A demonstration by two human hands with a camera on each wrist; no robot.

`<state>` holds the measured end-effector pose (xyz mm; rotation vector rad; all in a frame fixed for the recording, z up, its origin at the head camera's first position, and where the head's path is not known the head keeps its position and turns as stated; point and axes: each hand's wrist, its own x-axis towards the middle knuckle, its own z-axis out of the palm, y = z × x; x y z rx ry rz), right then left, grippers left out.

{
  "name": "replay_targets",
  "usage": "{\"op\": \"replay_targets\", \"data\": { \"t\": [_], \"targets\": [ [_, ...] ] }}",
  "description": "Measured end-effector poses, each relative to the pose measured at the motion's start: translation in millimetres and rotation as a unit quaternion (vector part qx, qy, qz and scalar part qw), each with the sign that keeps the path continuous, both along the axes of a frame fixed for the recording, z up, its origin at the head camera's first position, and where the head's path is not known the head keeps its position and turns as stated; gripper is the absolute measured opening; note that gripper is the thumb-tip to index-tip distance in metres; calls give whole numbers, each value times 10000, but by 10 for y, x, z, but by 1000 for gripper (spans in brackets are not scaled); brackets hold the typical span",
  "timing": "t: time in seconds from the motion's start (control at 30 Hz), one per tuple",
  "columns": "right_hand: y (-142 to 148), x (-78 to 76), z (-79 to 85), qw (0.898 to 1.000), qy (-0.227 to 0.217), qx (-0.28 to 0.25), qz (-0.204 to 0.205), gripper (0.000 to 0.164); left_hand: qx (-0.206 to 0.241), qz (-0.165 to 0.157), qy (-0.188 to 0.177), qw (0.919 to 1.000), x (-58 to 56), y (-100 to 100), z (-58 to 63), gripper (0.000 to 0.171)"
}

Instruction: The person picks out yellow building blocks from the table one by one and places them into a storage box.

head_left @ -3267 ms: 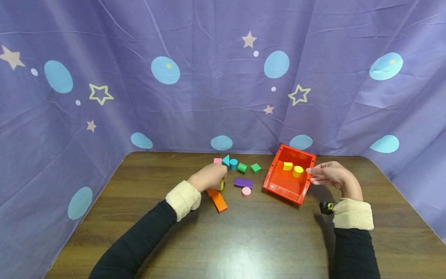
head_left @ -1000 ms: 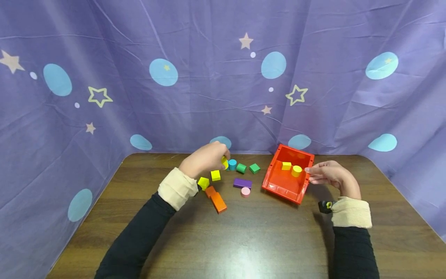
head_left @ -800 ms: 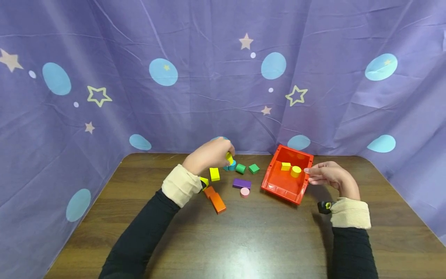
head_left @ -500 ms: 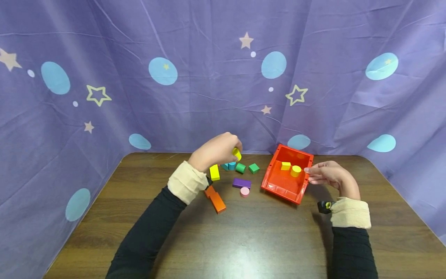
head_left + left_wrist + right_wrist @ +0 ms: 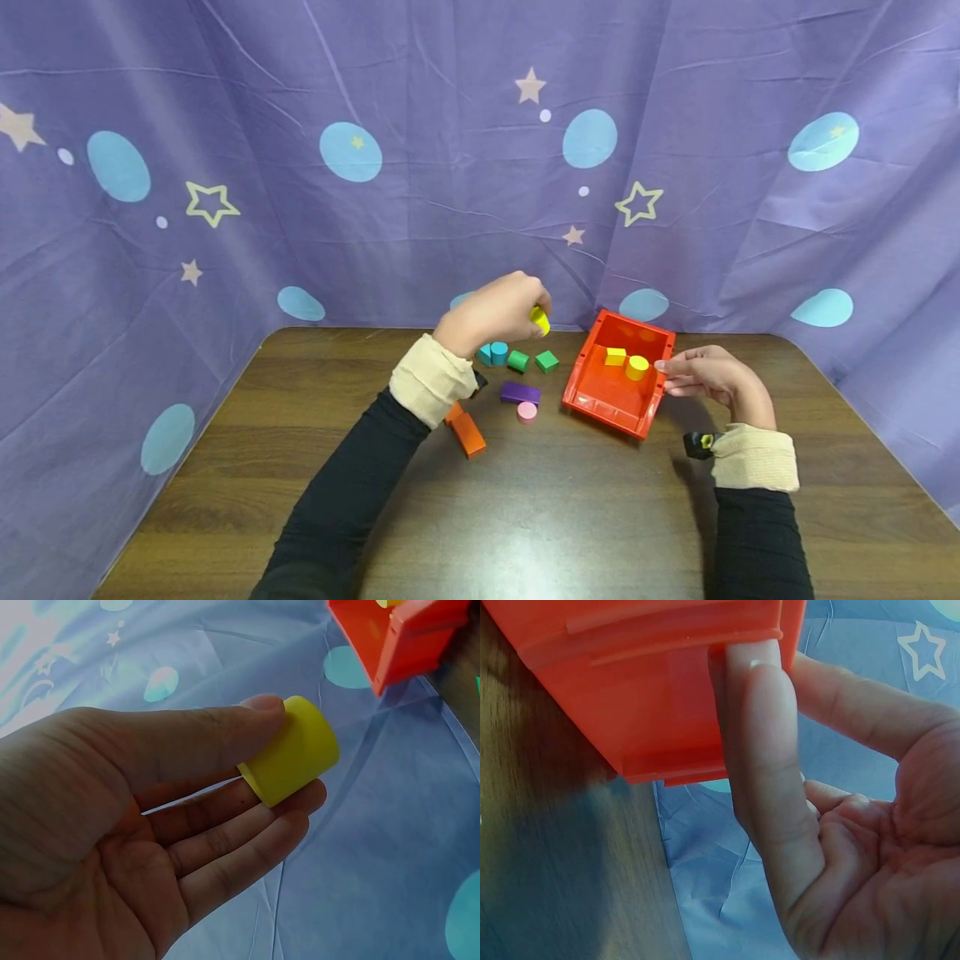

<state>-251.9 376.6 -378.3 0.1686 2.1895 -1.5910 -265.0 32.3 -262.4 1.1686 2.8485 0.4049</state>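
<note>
My left hand (image 5: 498, 312) is raised above the back of the table, pinching a yellow cylinder block (image 5: 300, 750) between thumb and fingers. On the right stands a red bin (image 5: 603, 402), its low front edge towards me. Inside it lie a yellow rectangular block (image 5: 615, 357) and another yellow cylinder (image 5: 637, 368). My right hand (image 5: 720, 382) grips the bin's right wall; in the right wrist view its fingers (image 5: 772, 750) press the outside under the rim, with the thumb over the edge.
Below the left hand lie a blue cylinder (image 5: 499, 354), a blue triangle (image 5: 484, 355), a green cylinder (image 5: 518, 361) and a green block (image 5: 547, 362). Nearer are a purple block (image 5: 521, 393), a pink disc (image 5: 527, 412) and orange blocks (image 5: 468, 435). A patterned curtain (image 5: 450, 167) hangs behind the table.
My left hand has picked up the yellow cylinder and carried it up and right towards the bin. Its wrist now hides the yellow blocks left on the table. My right hand stays at the bin.
</note>
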Motion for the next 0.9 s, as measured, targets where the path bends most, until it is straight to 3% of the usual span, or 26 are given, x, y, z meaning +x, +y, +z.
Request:
{"op": "replay_targets", "data": {
  "t": [0.27, 0.53, 0.9],
  "targets": [
    [-4, -9, 0, 10000, 3, 58, -41, 28, 33, -109, 68, 9999, -27, 163, 16, 17],
    [-23, 1, 2, 10000, -9, -38, -34, 31, 23, -126, -101, 9999, -36, 340, 3, 25],
    [-21, 6, 7, 10000, -37, -22, -2, 28, -6, -388, -30, 9992, -77, 579, 3, 13]
  ]
}}
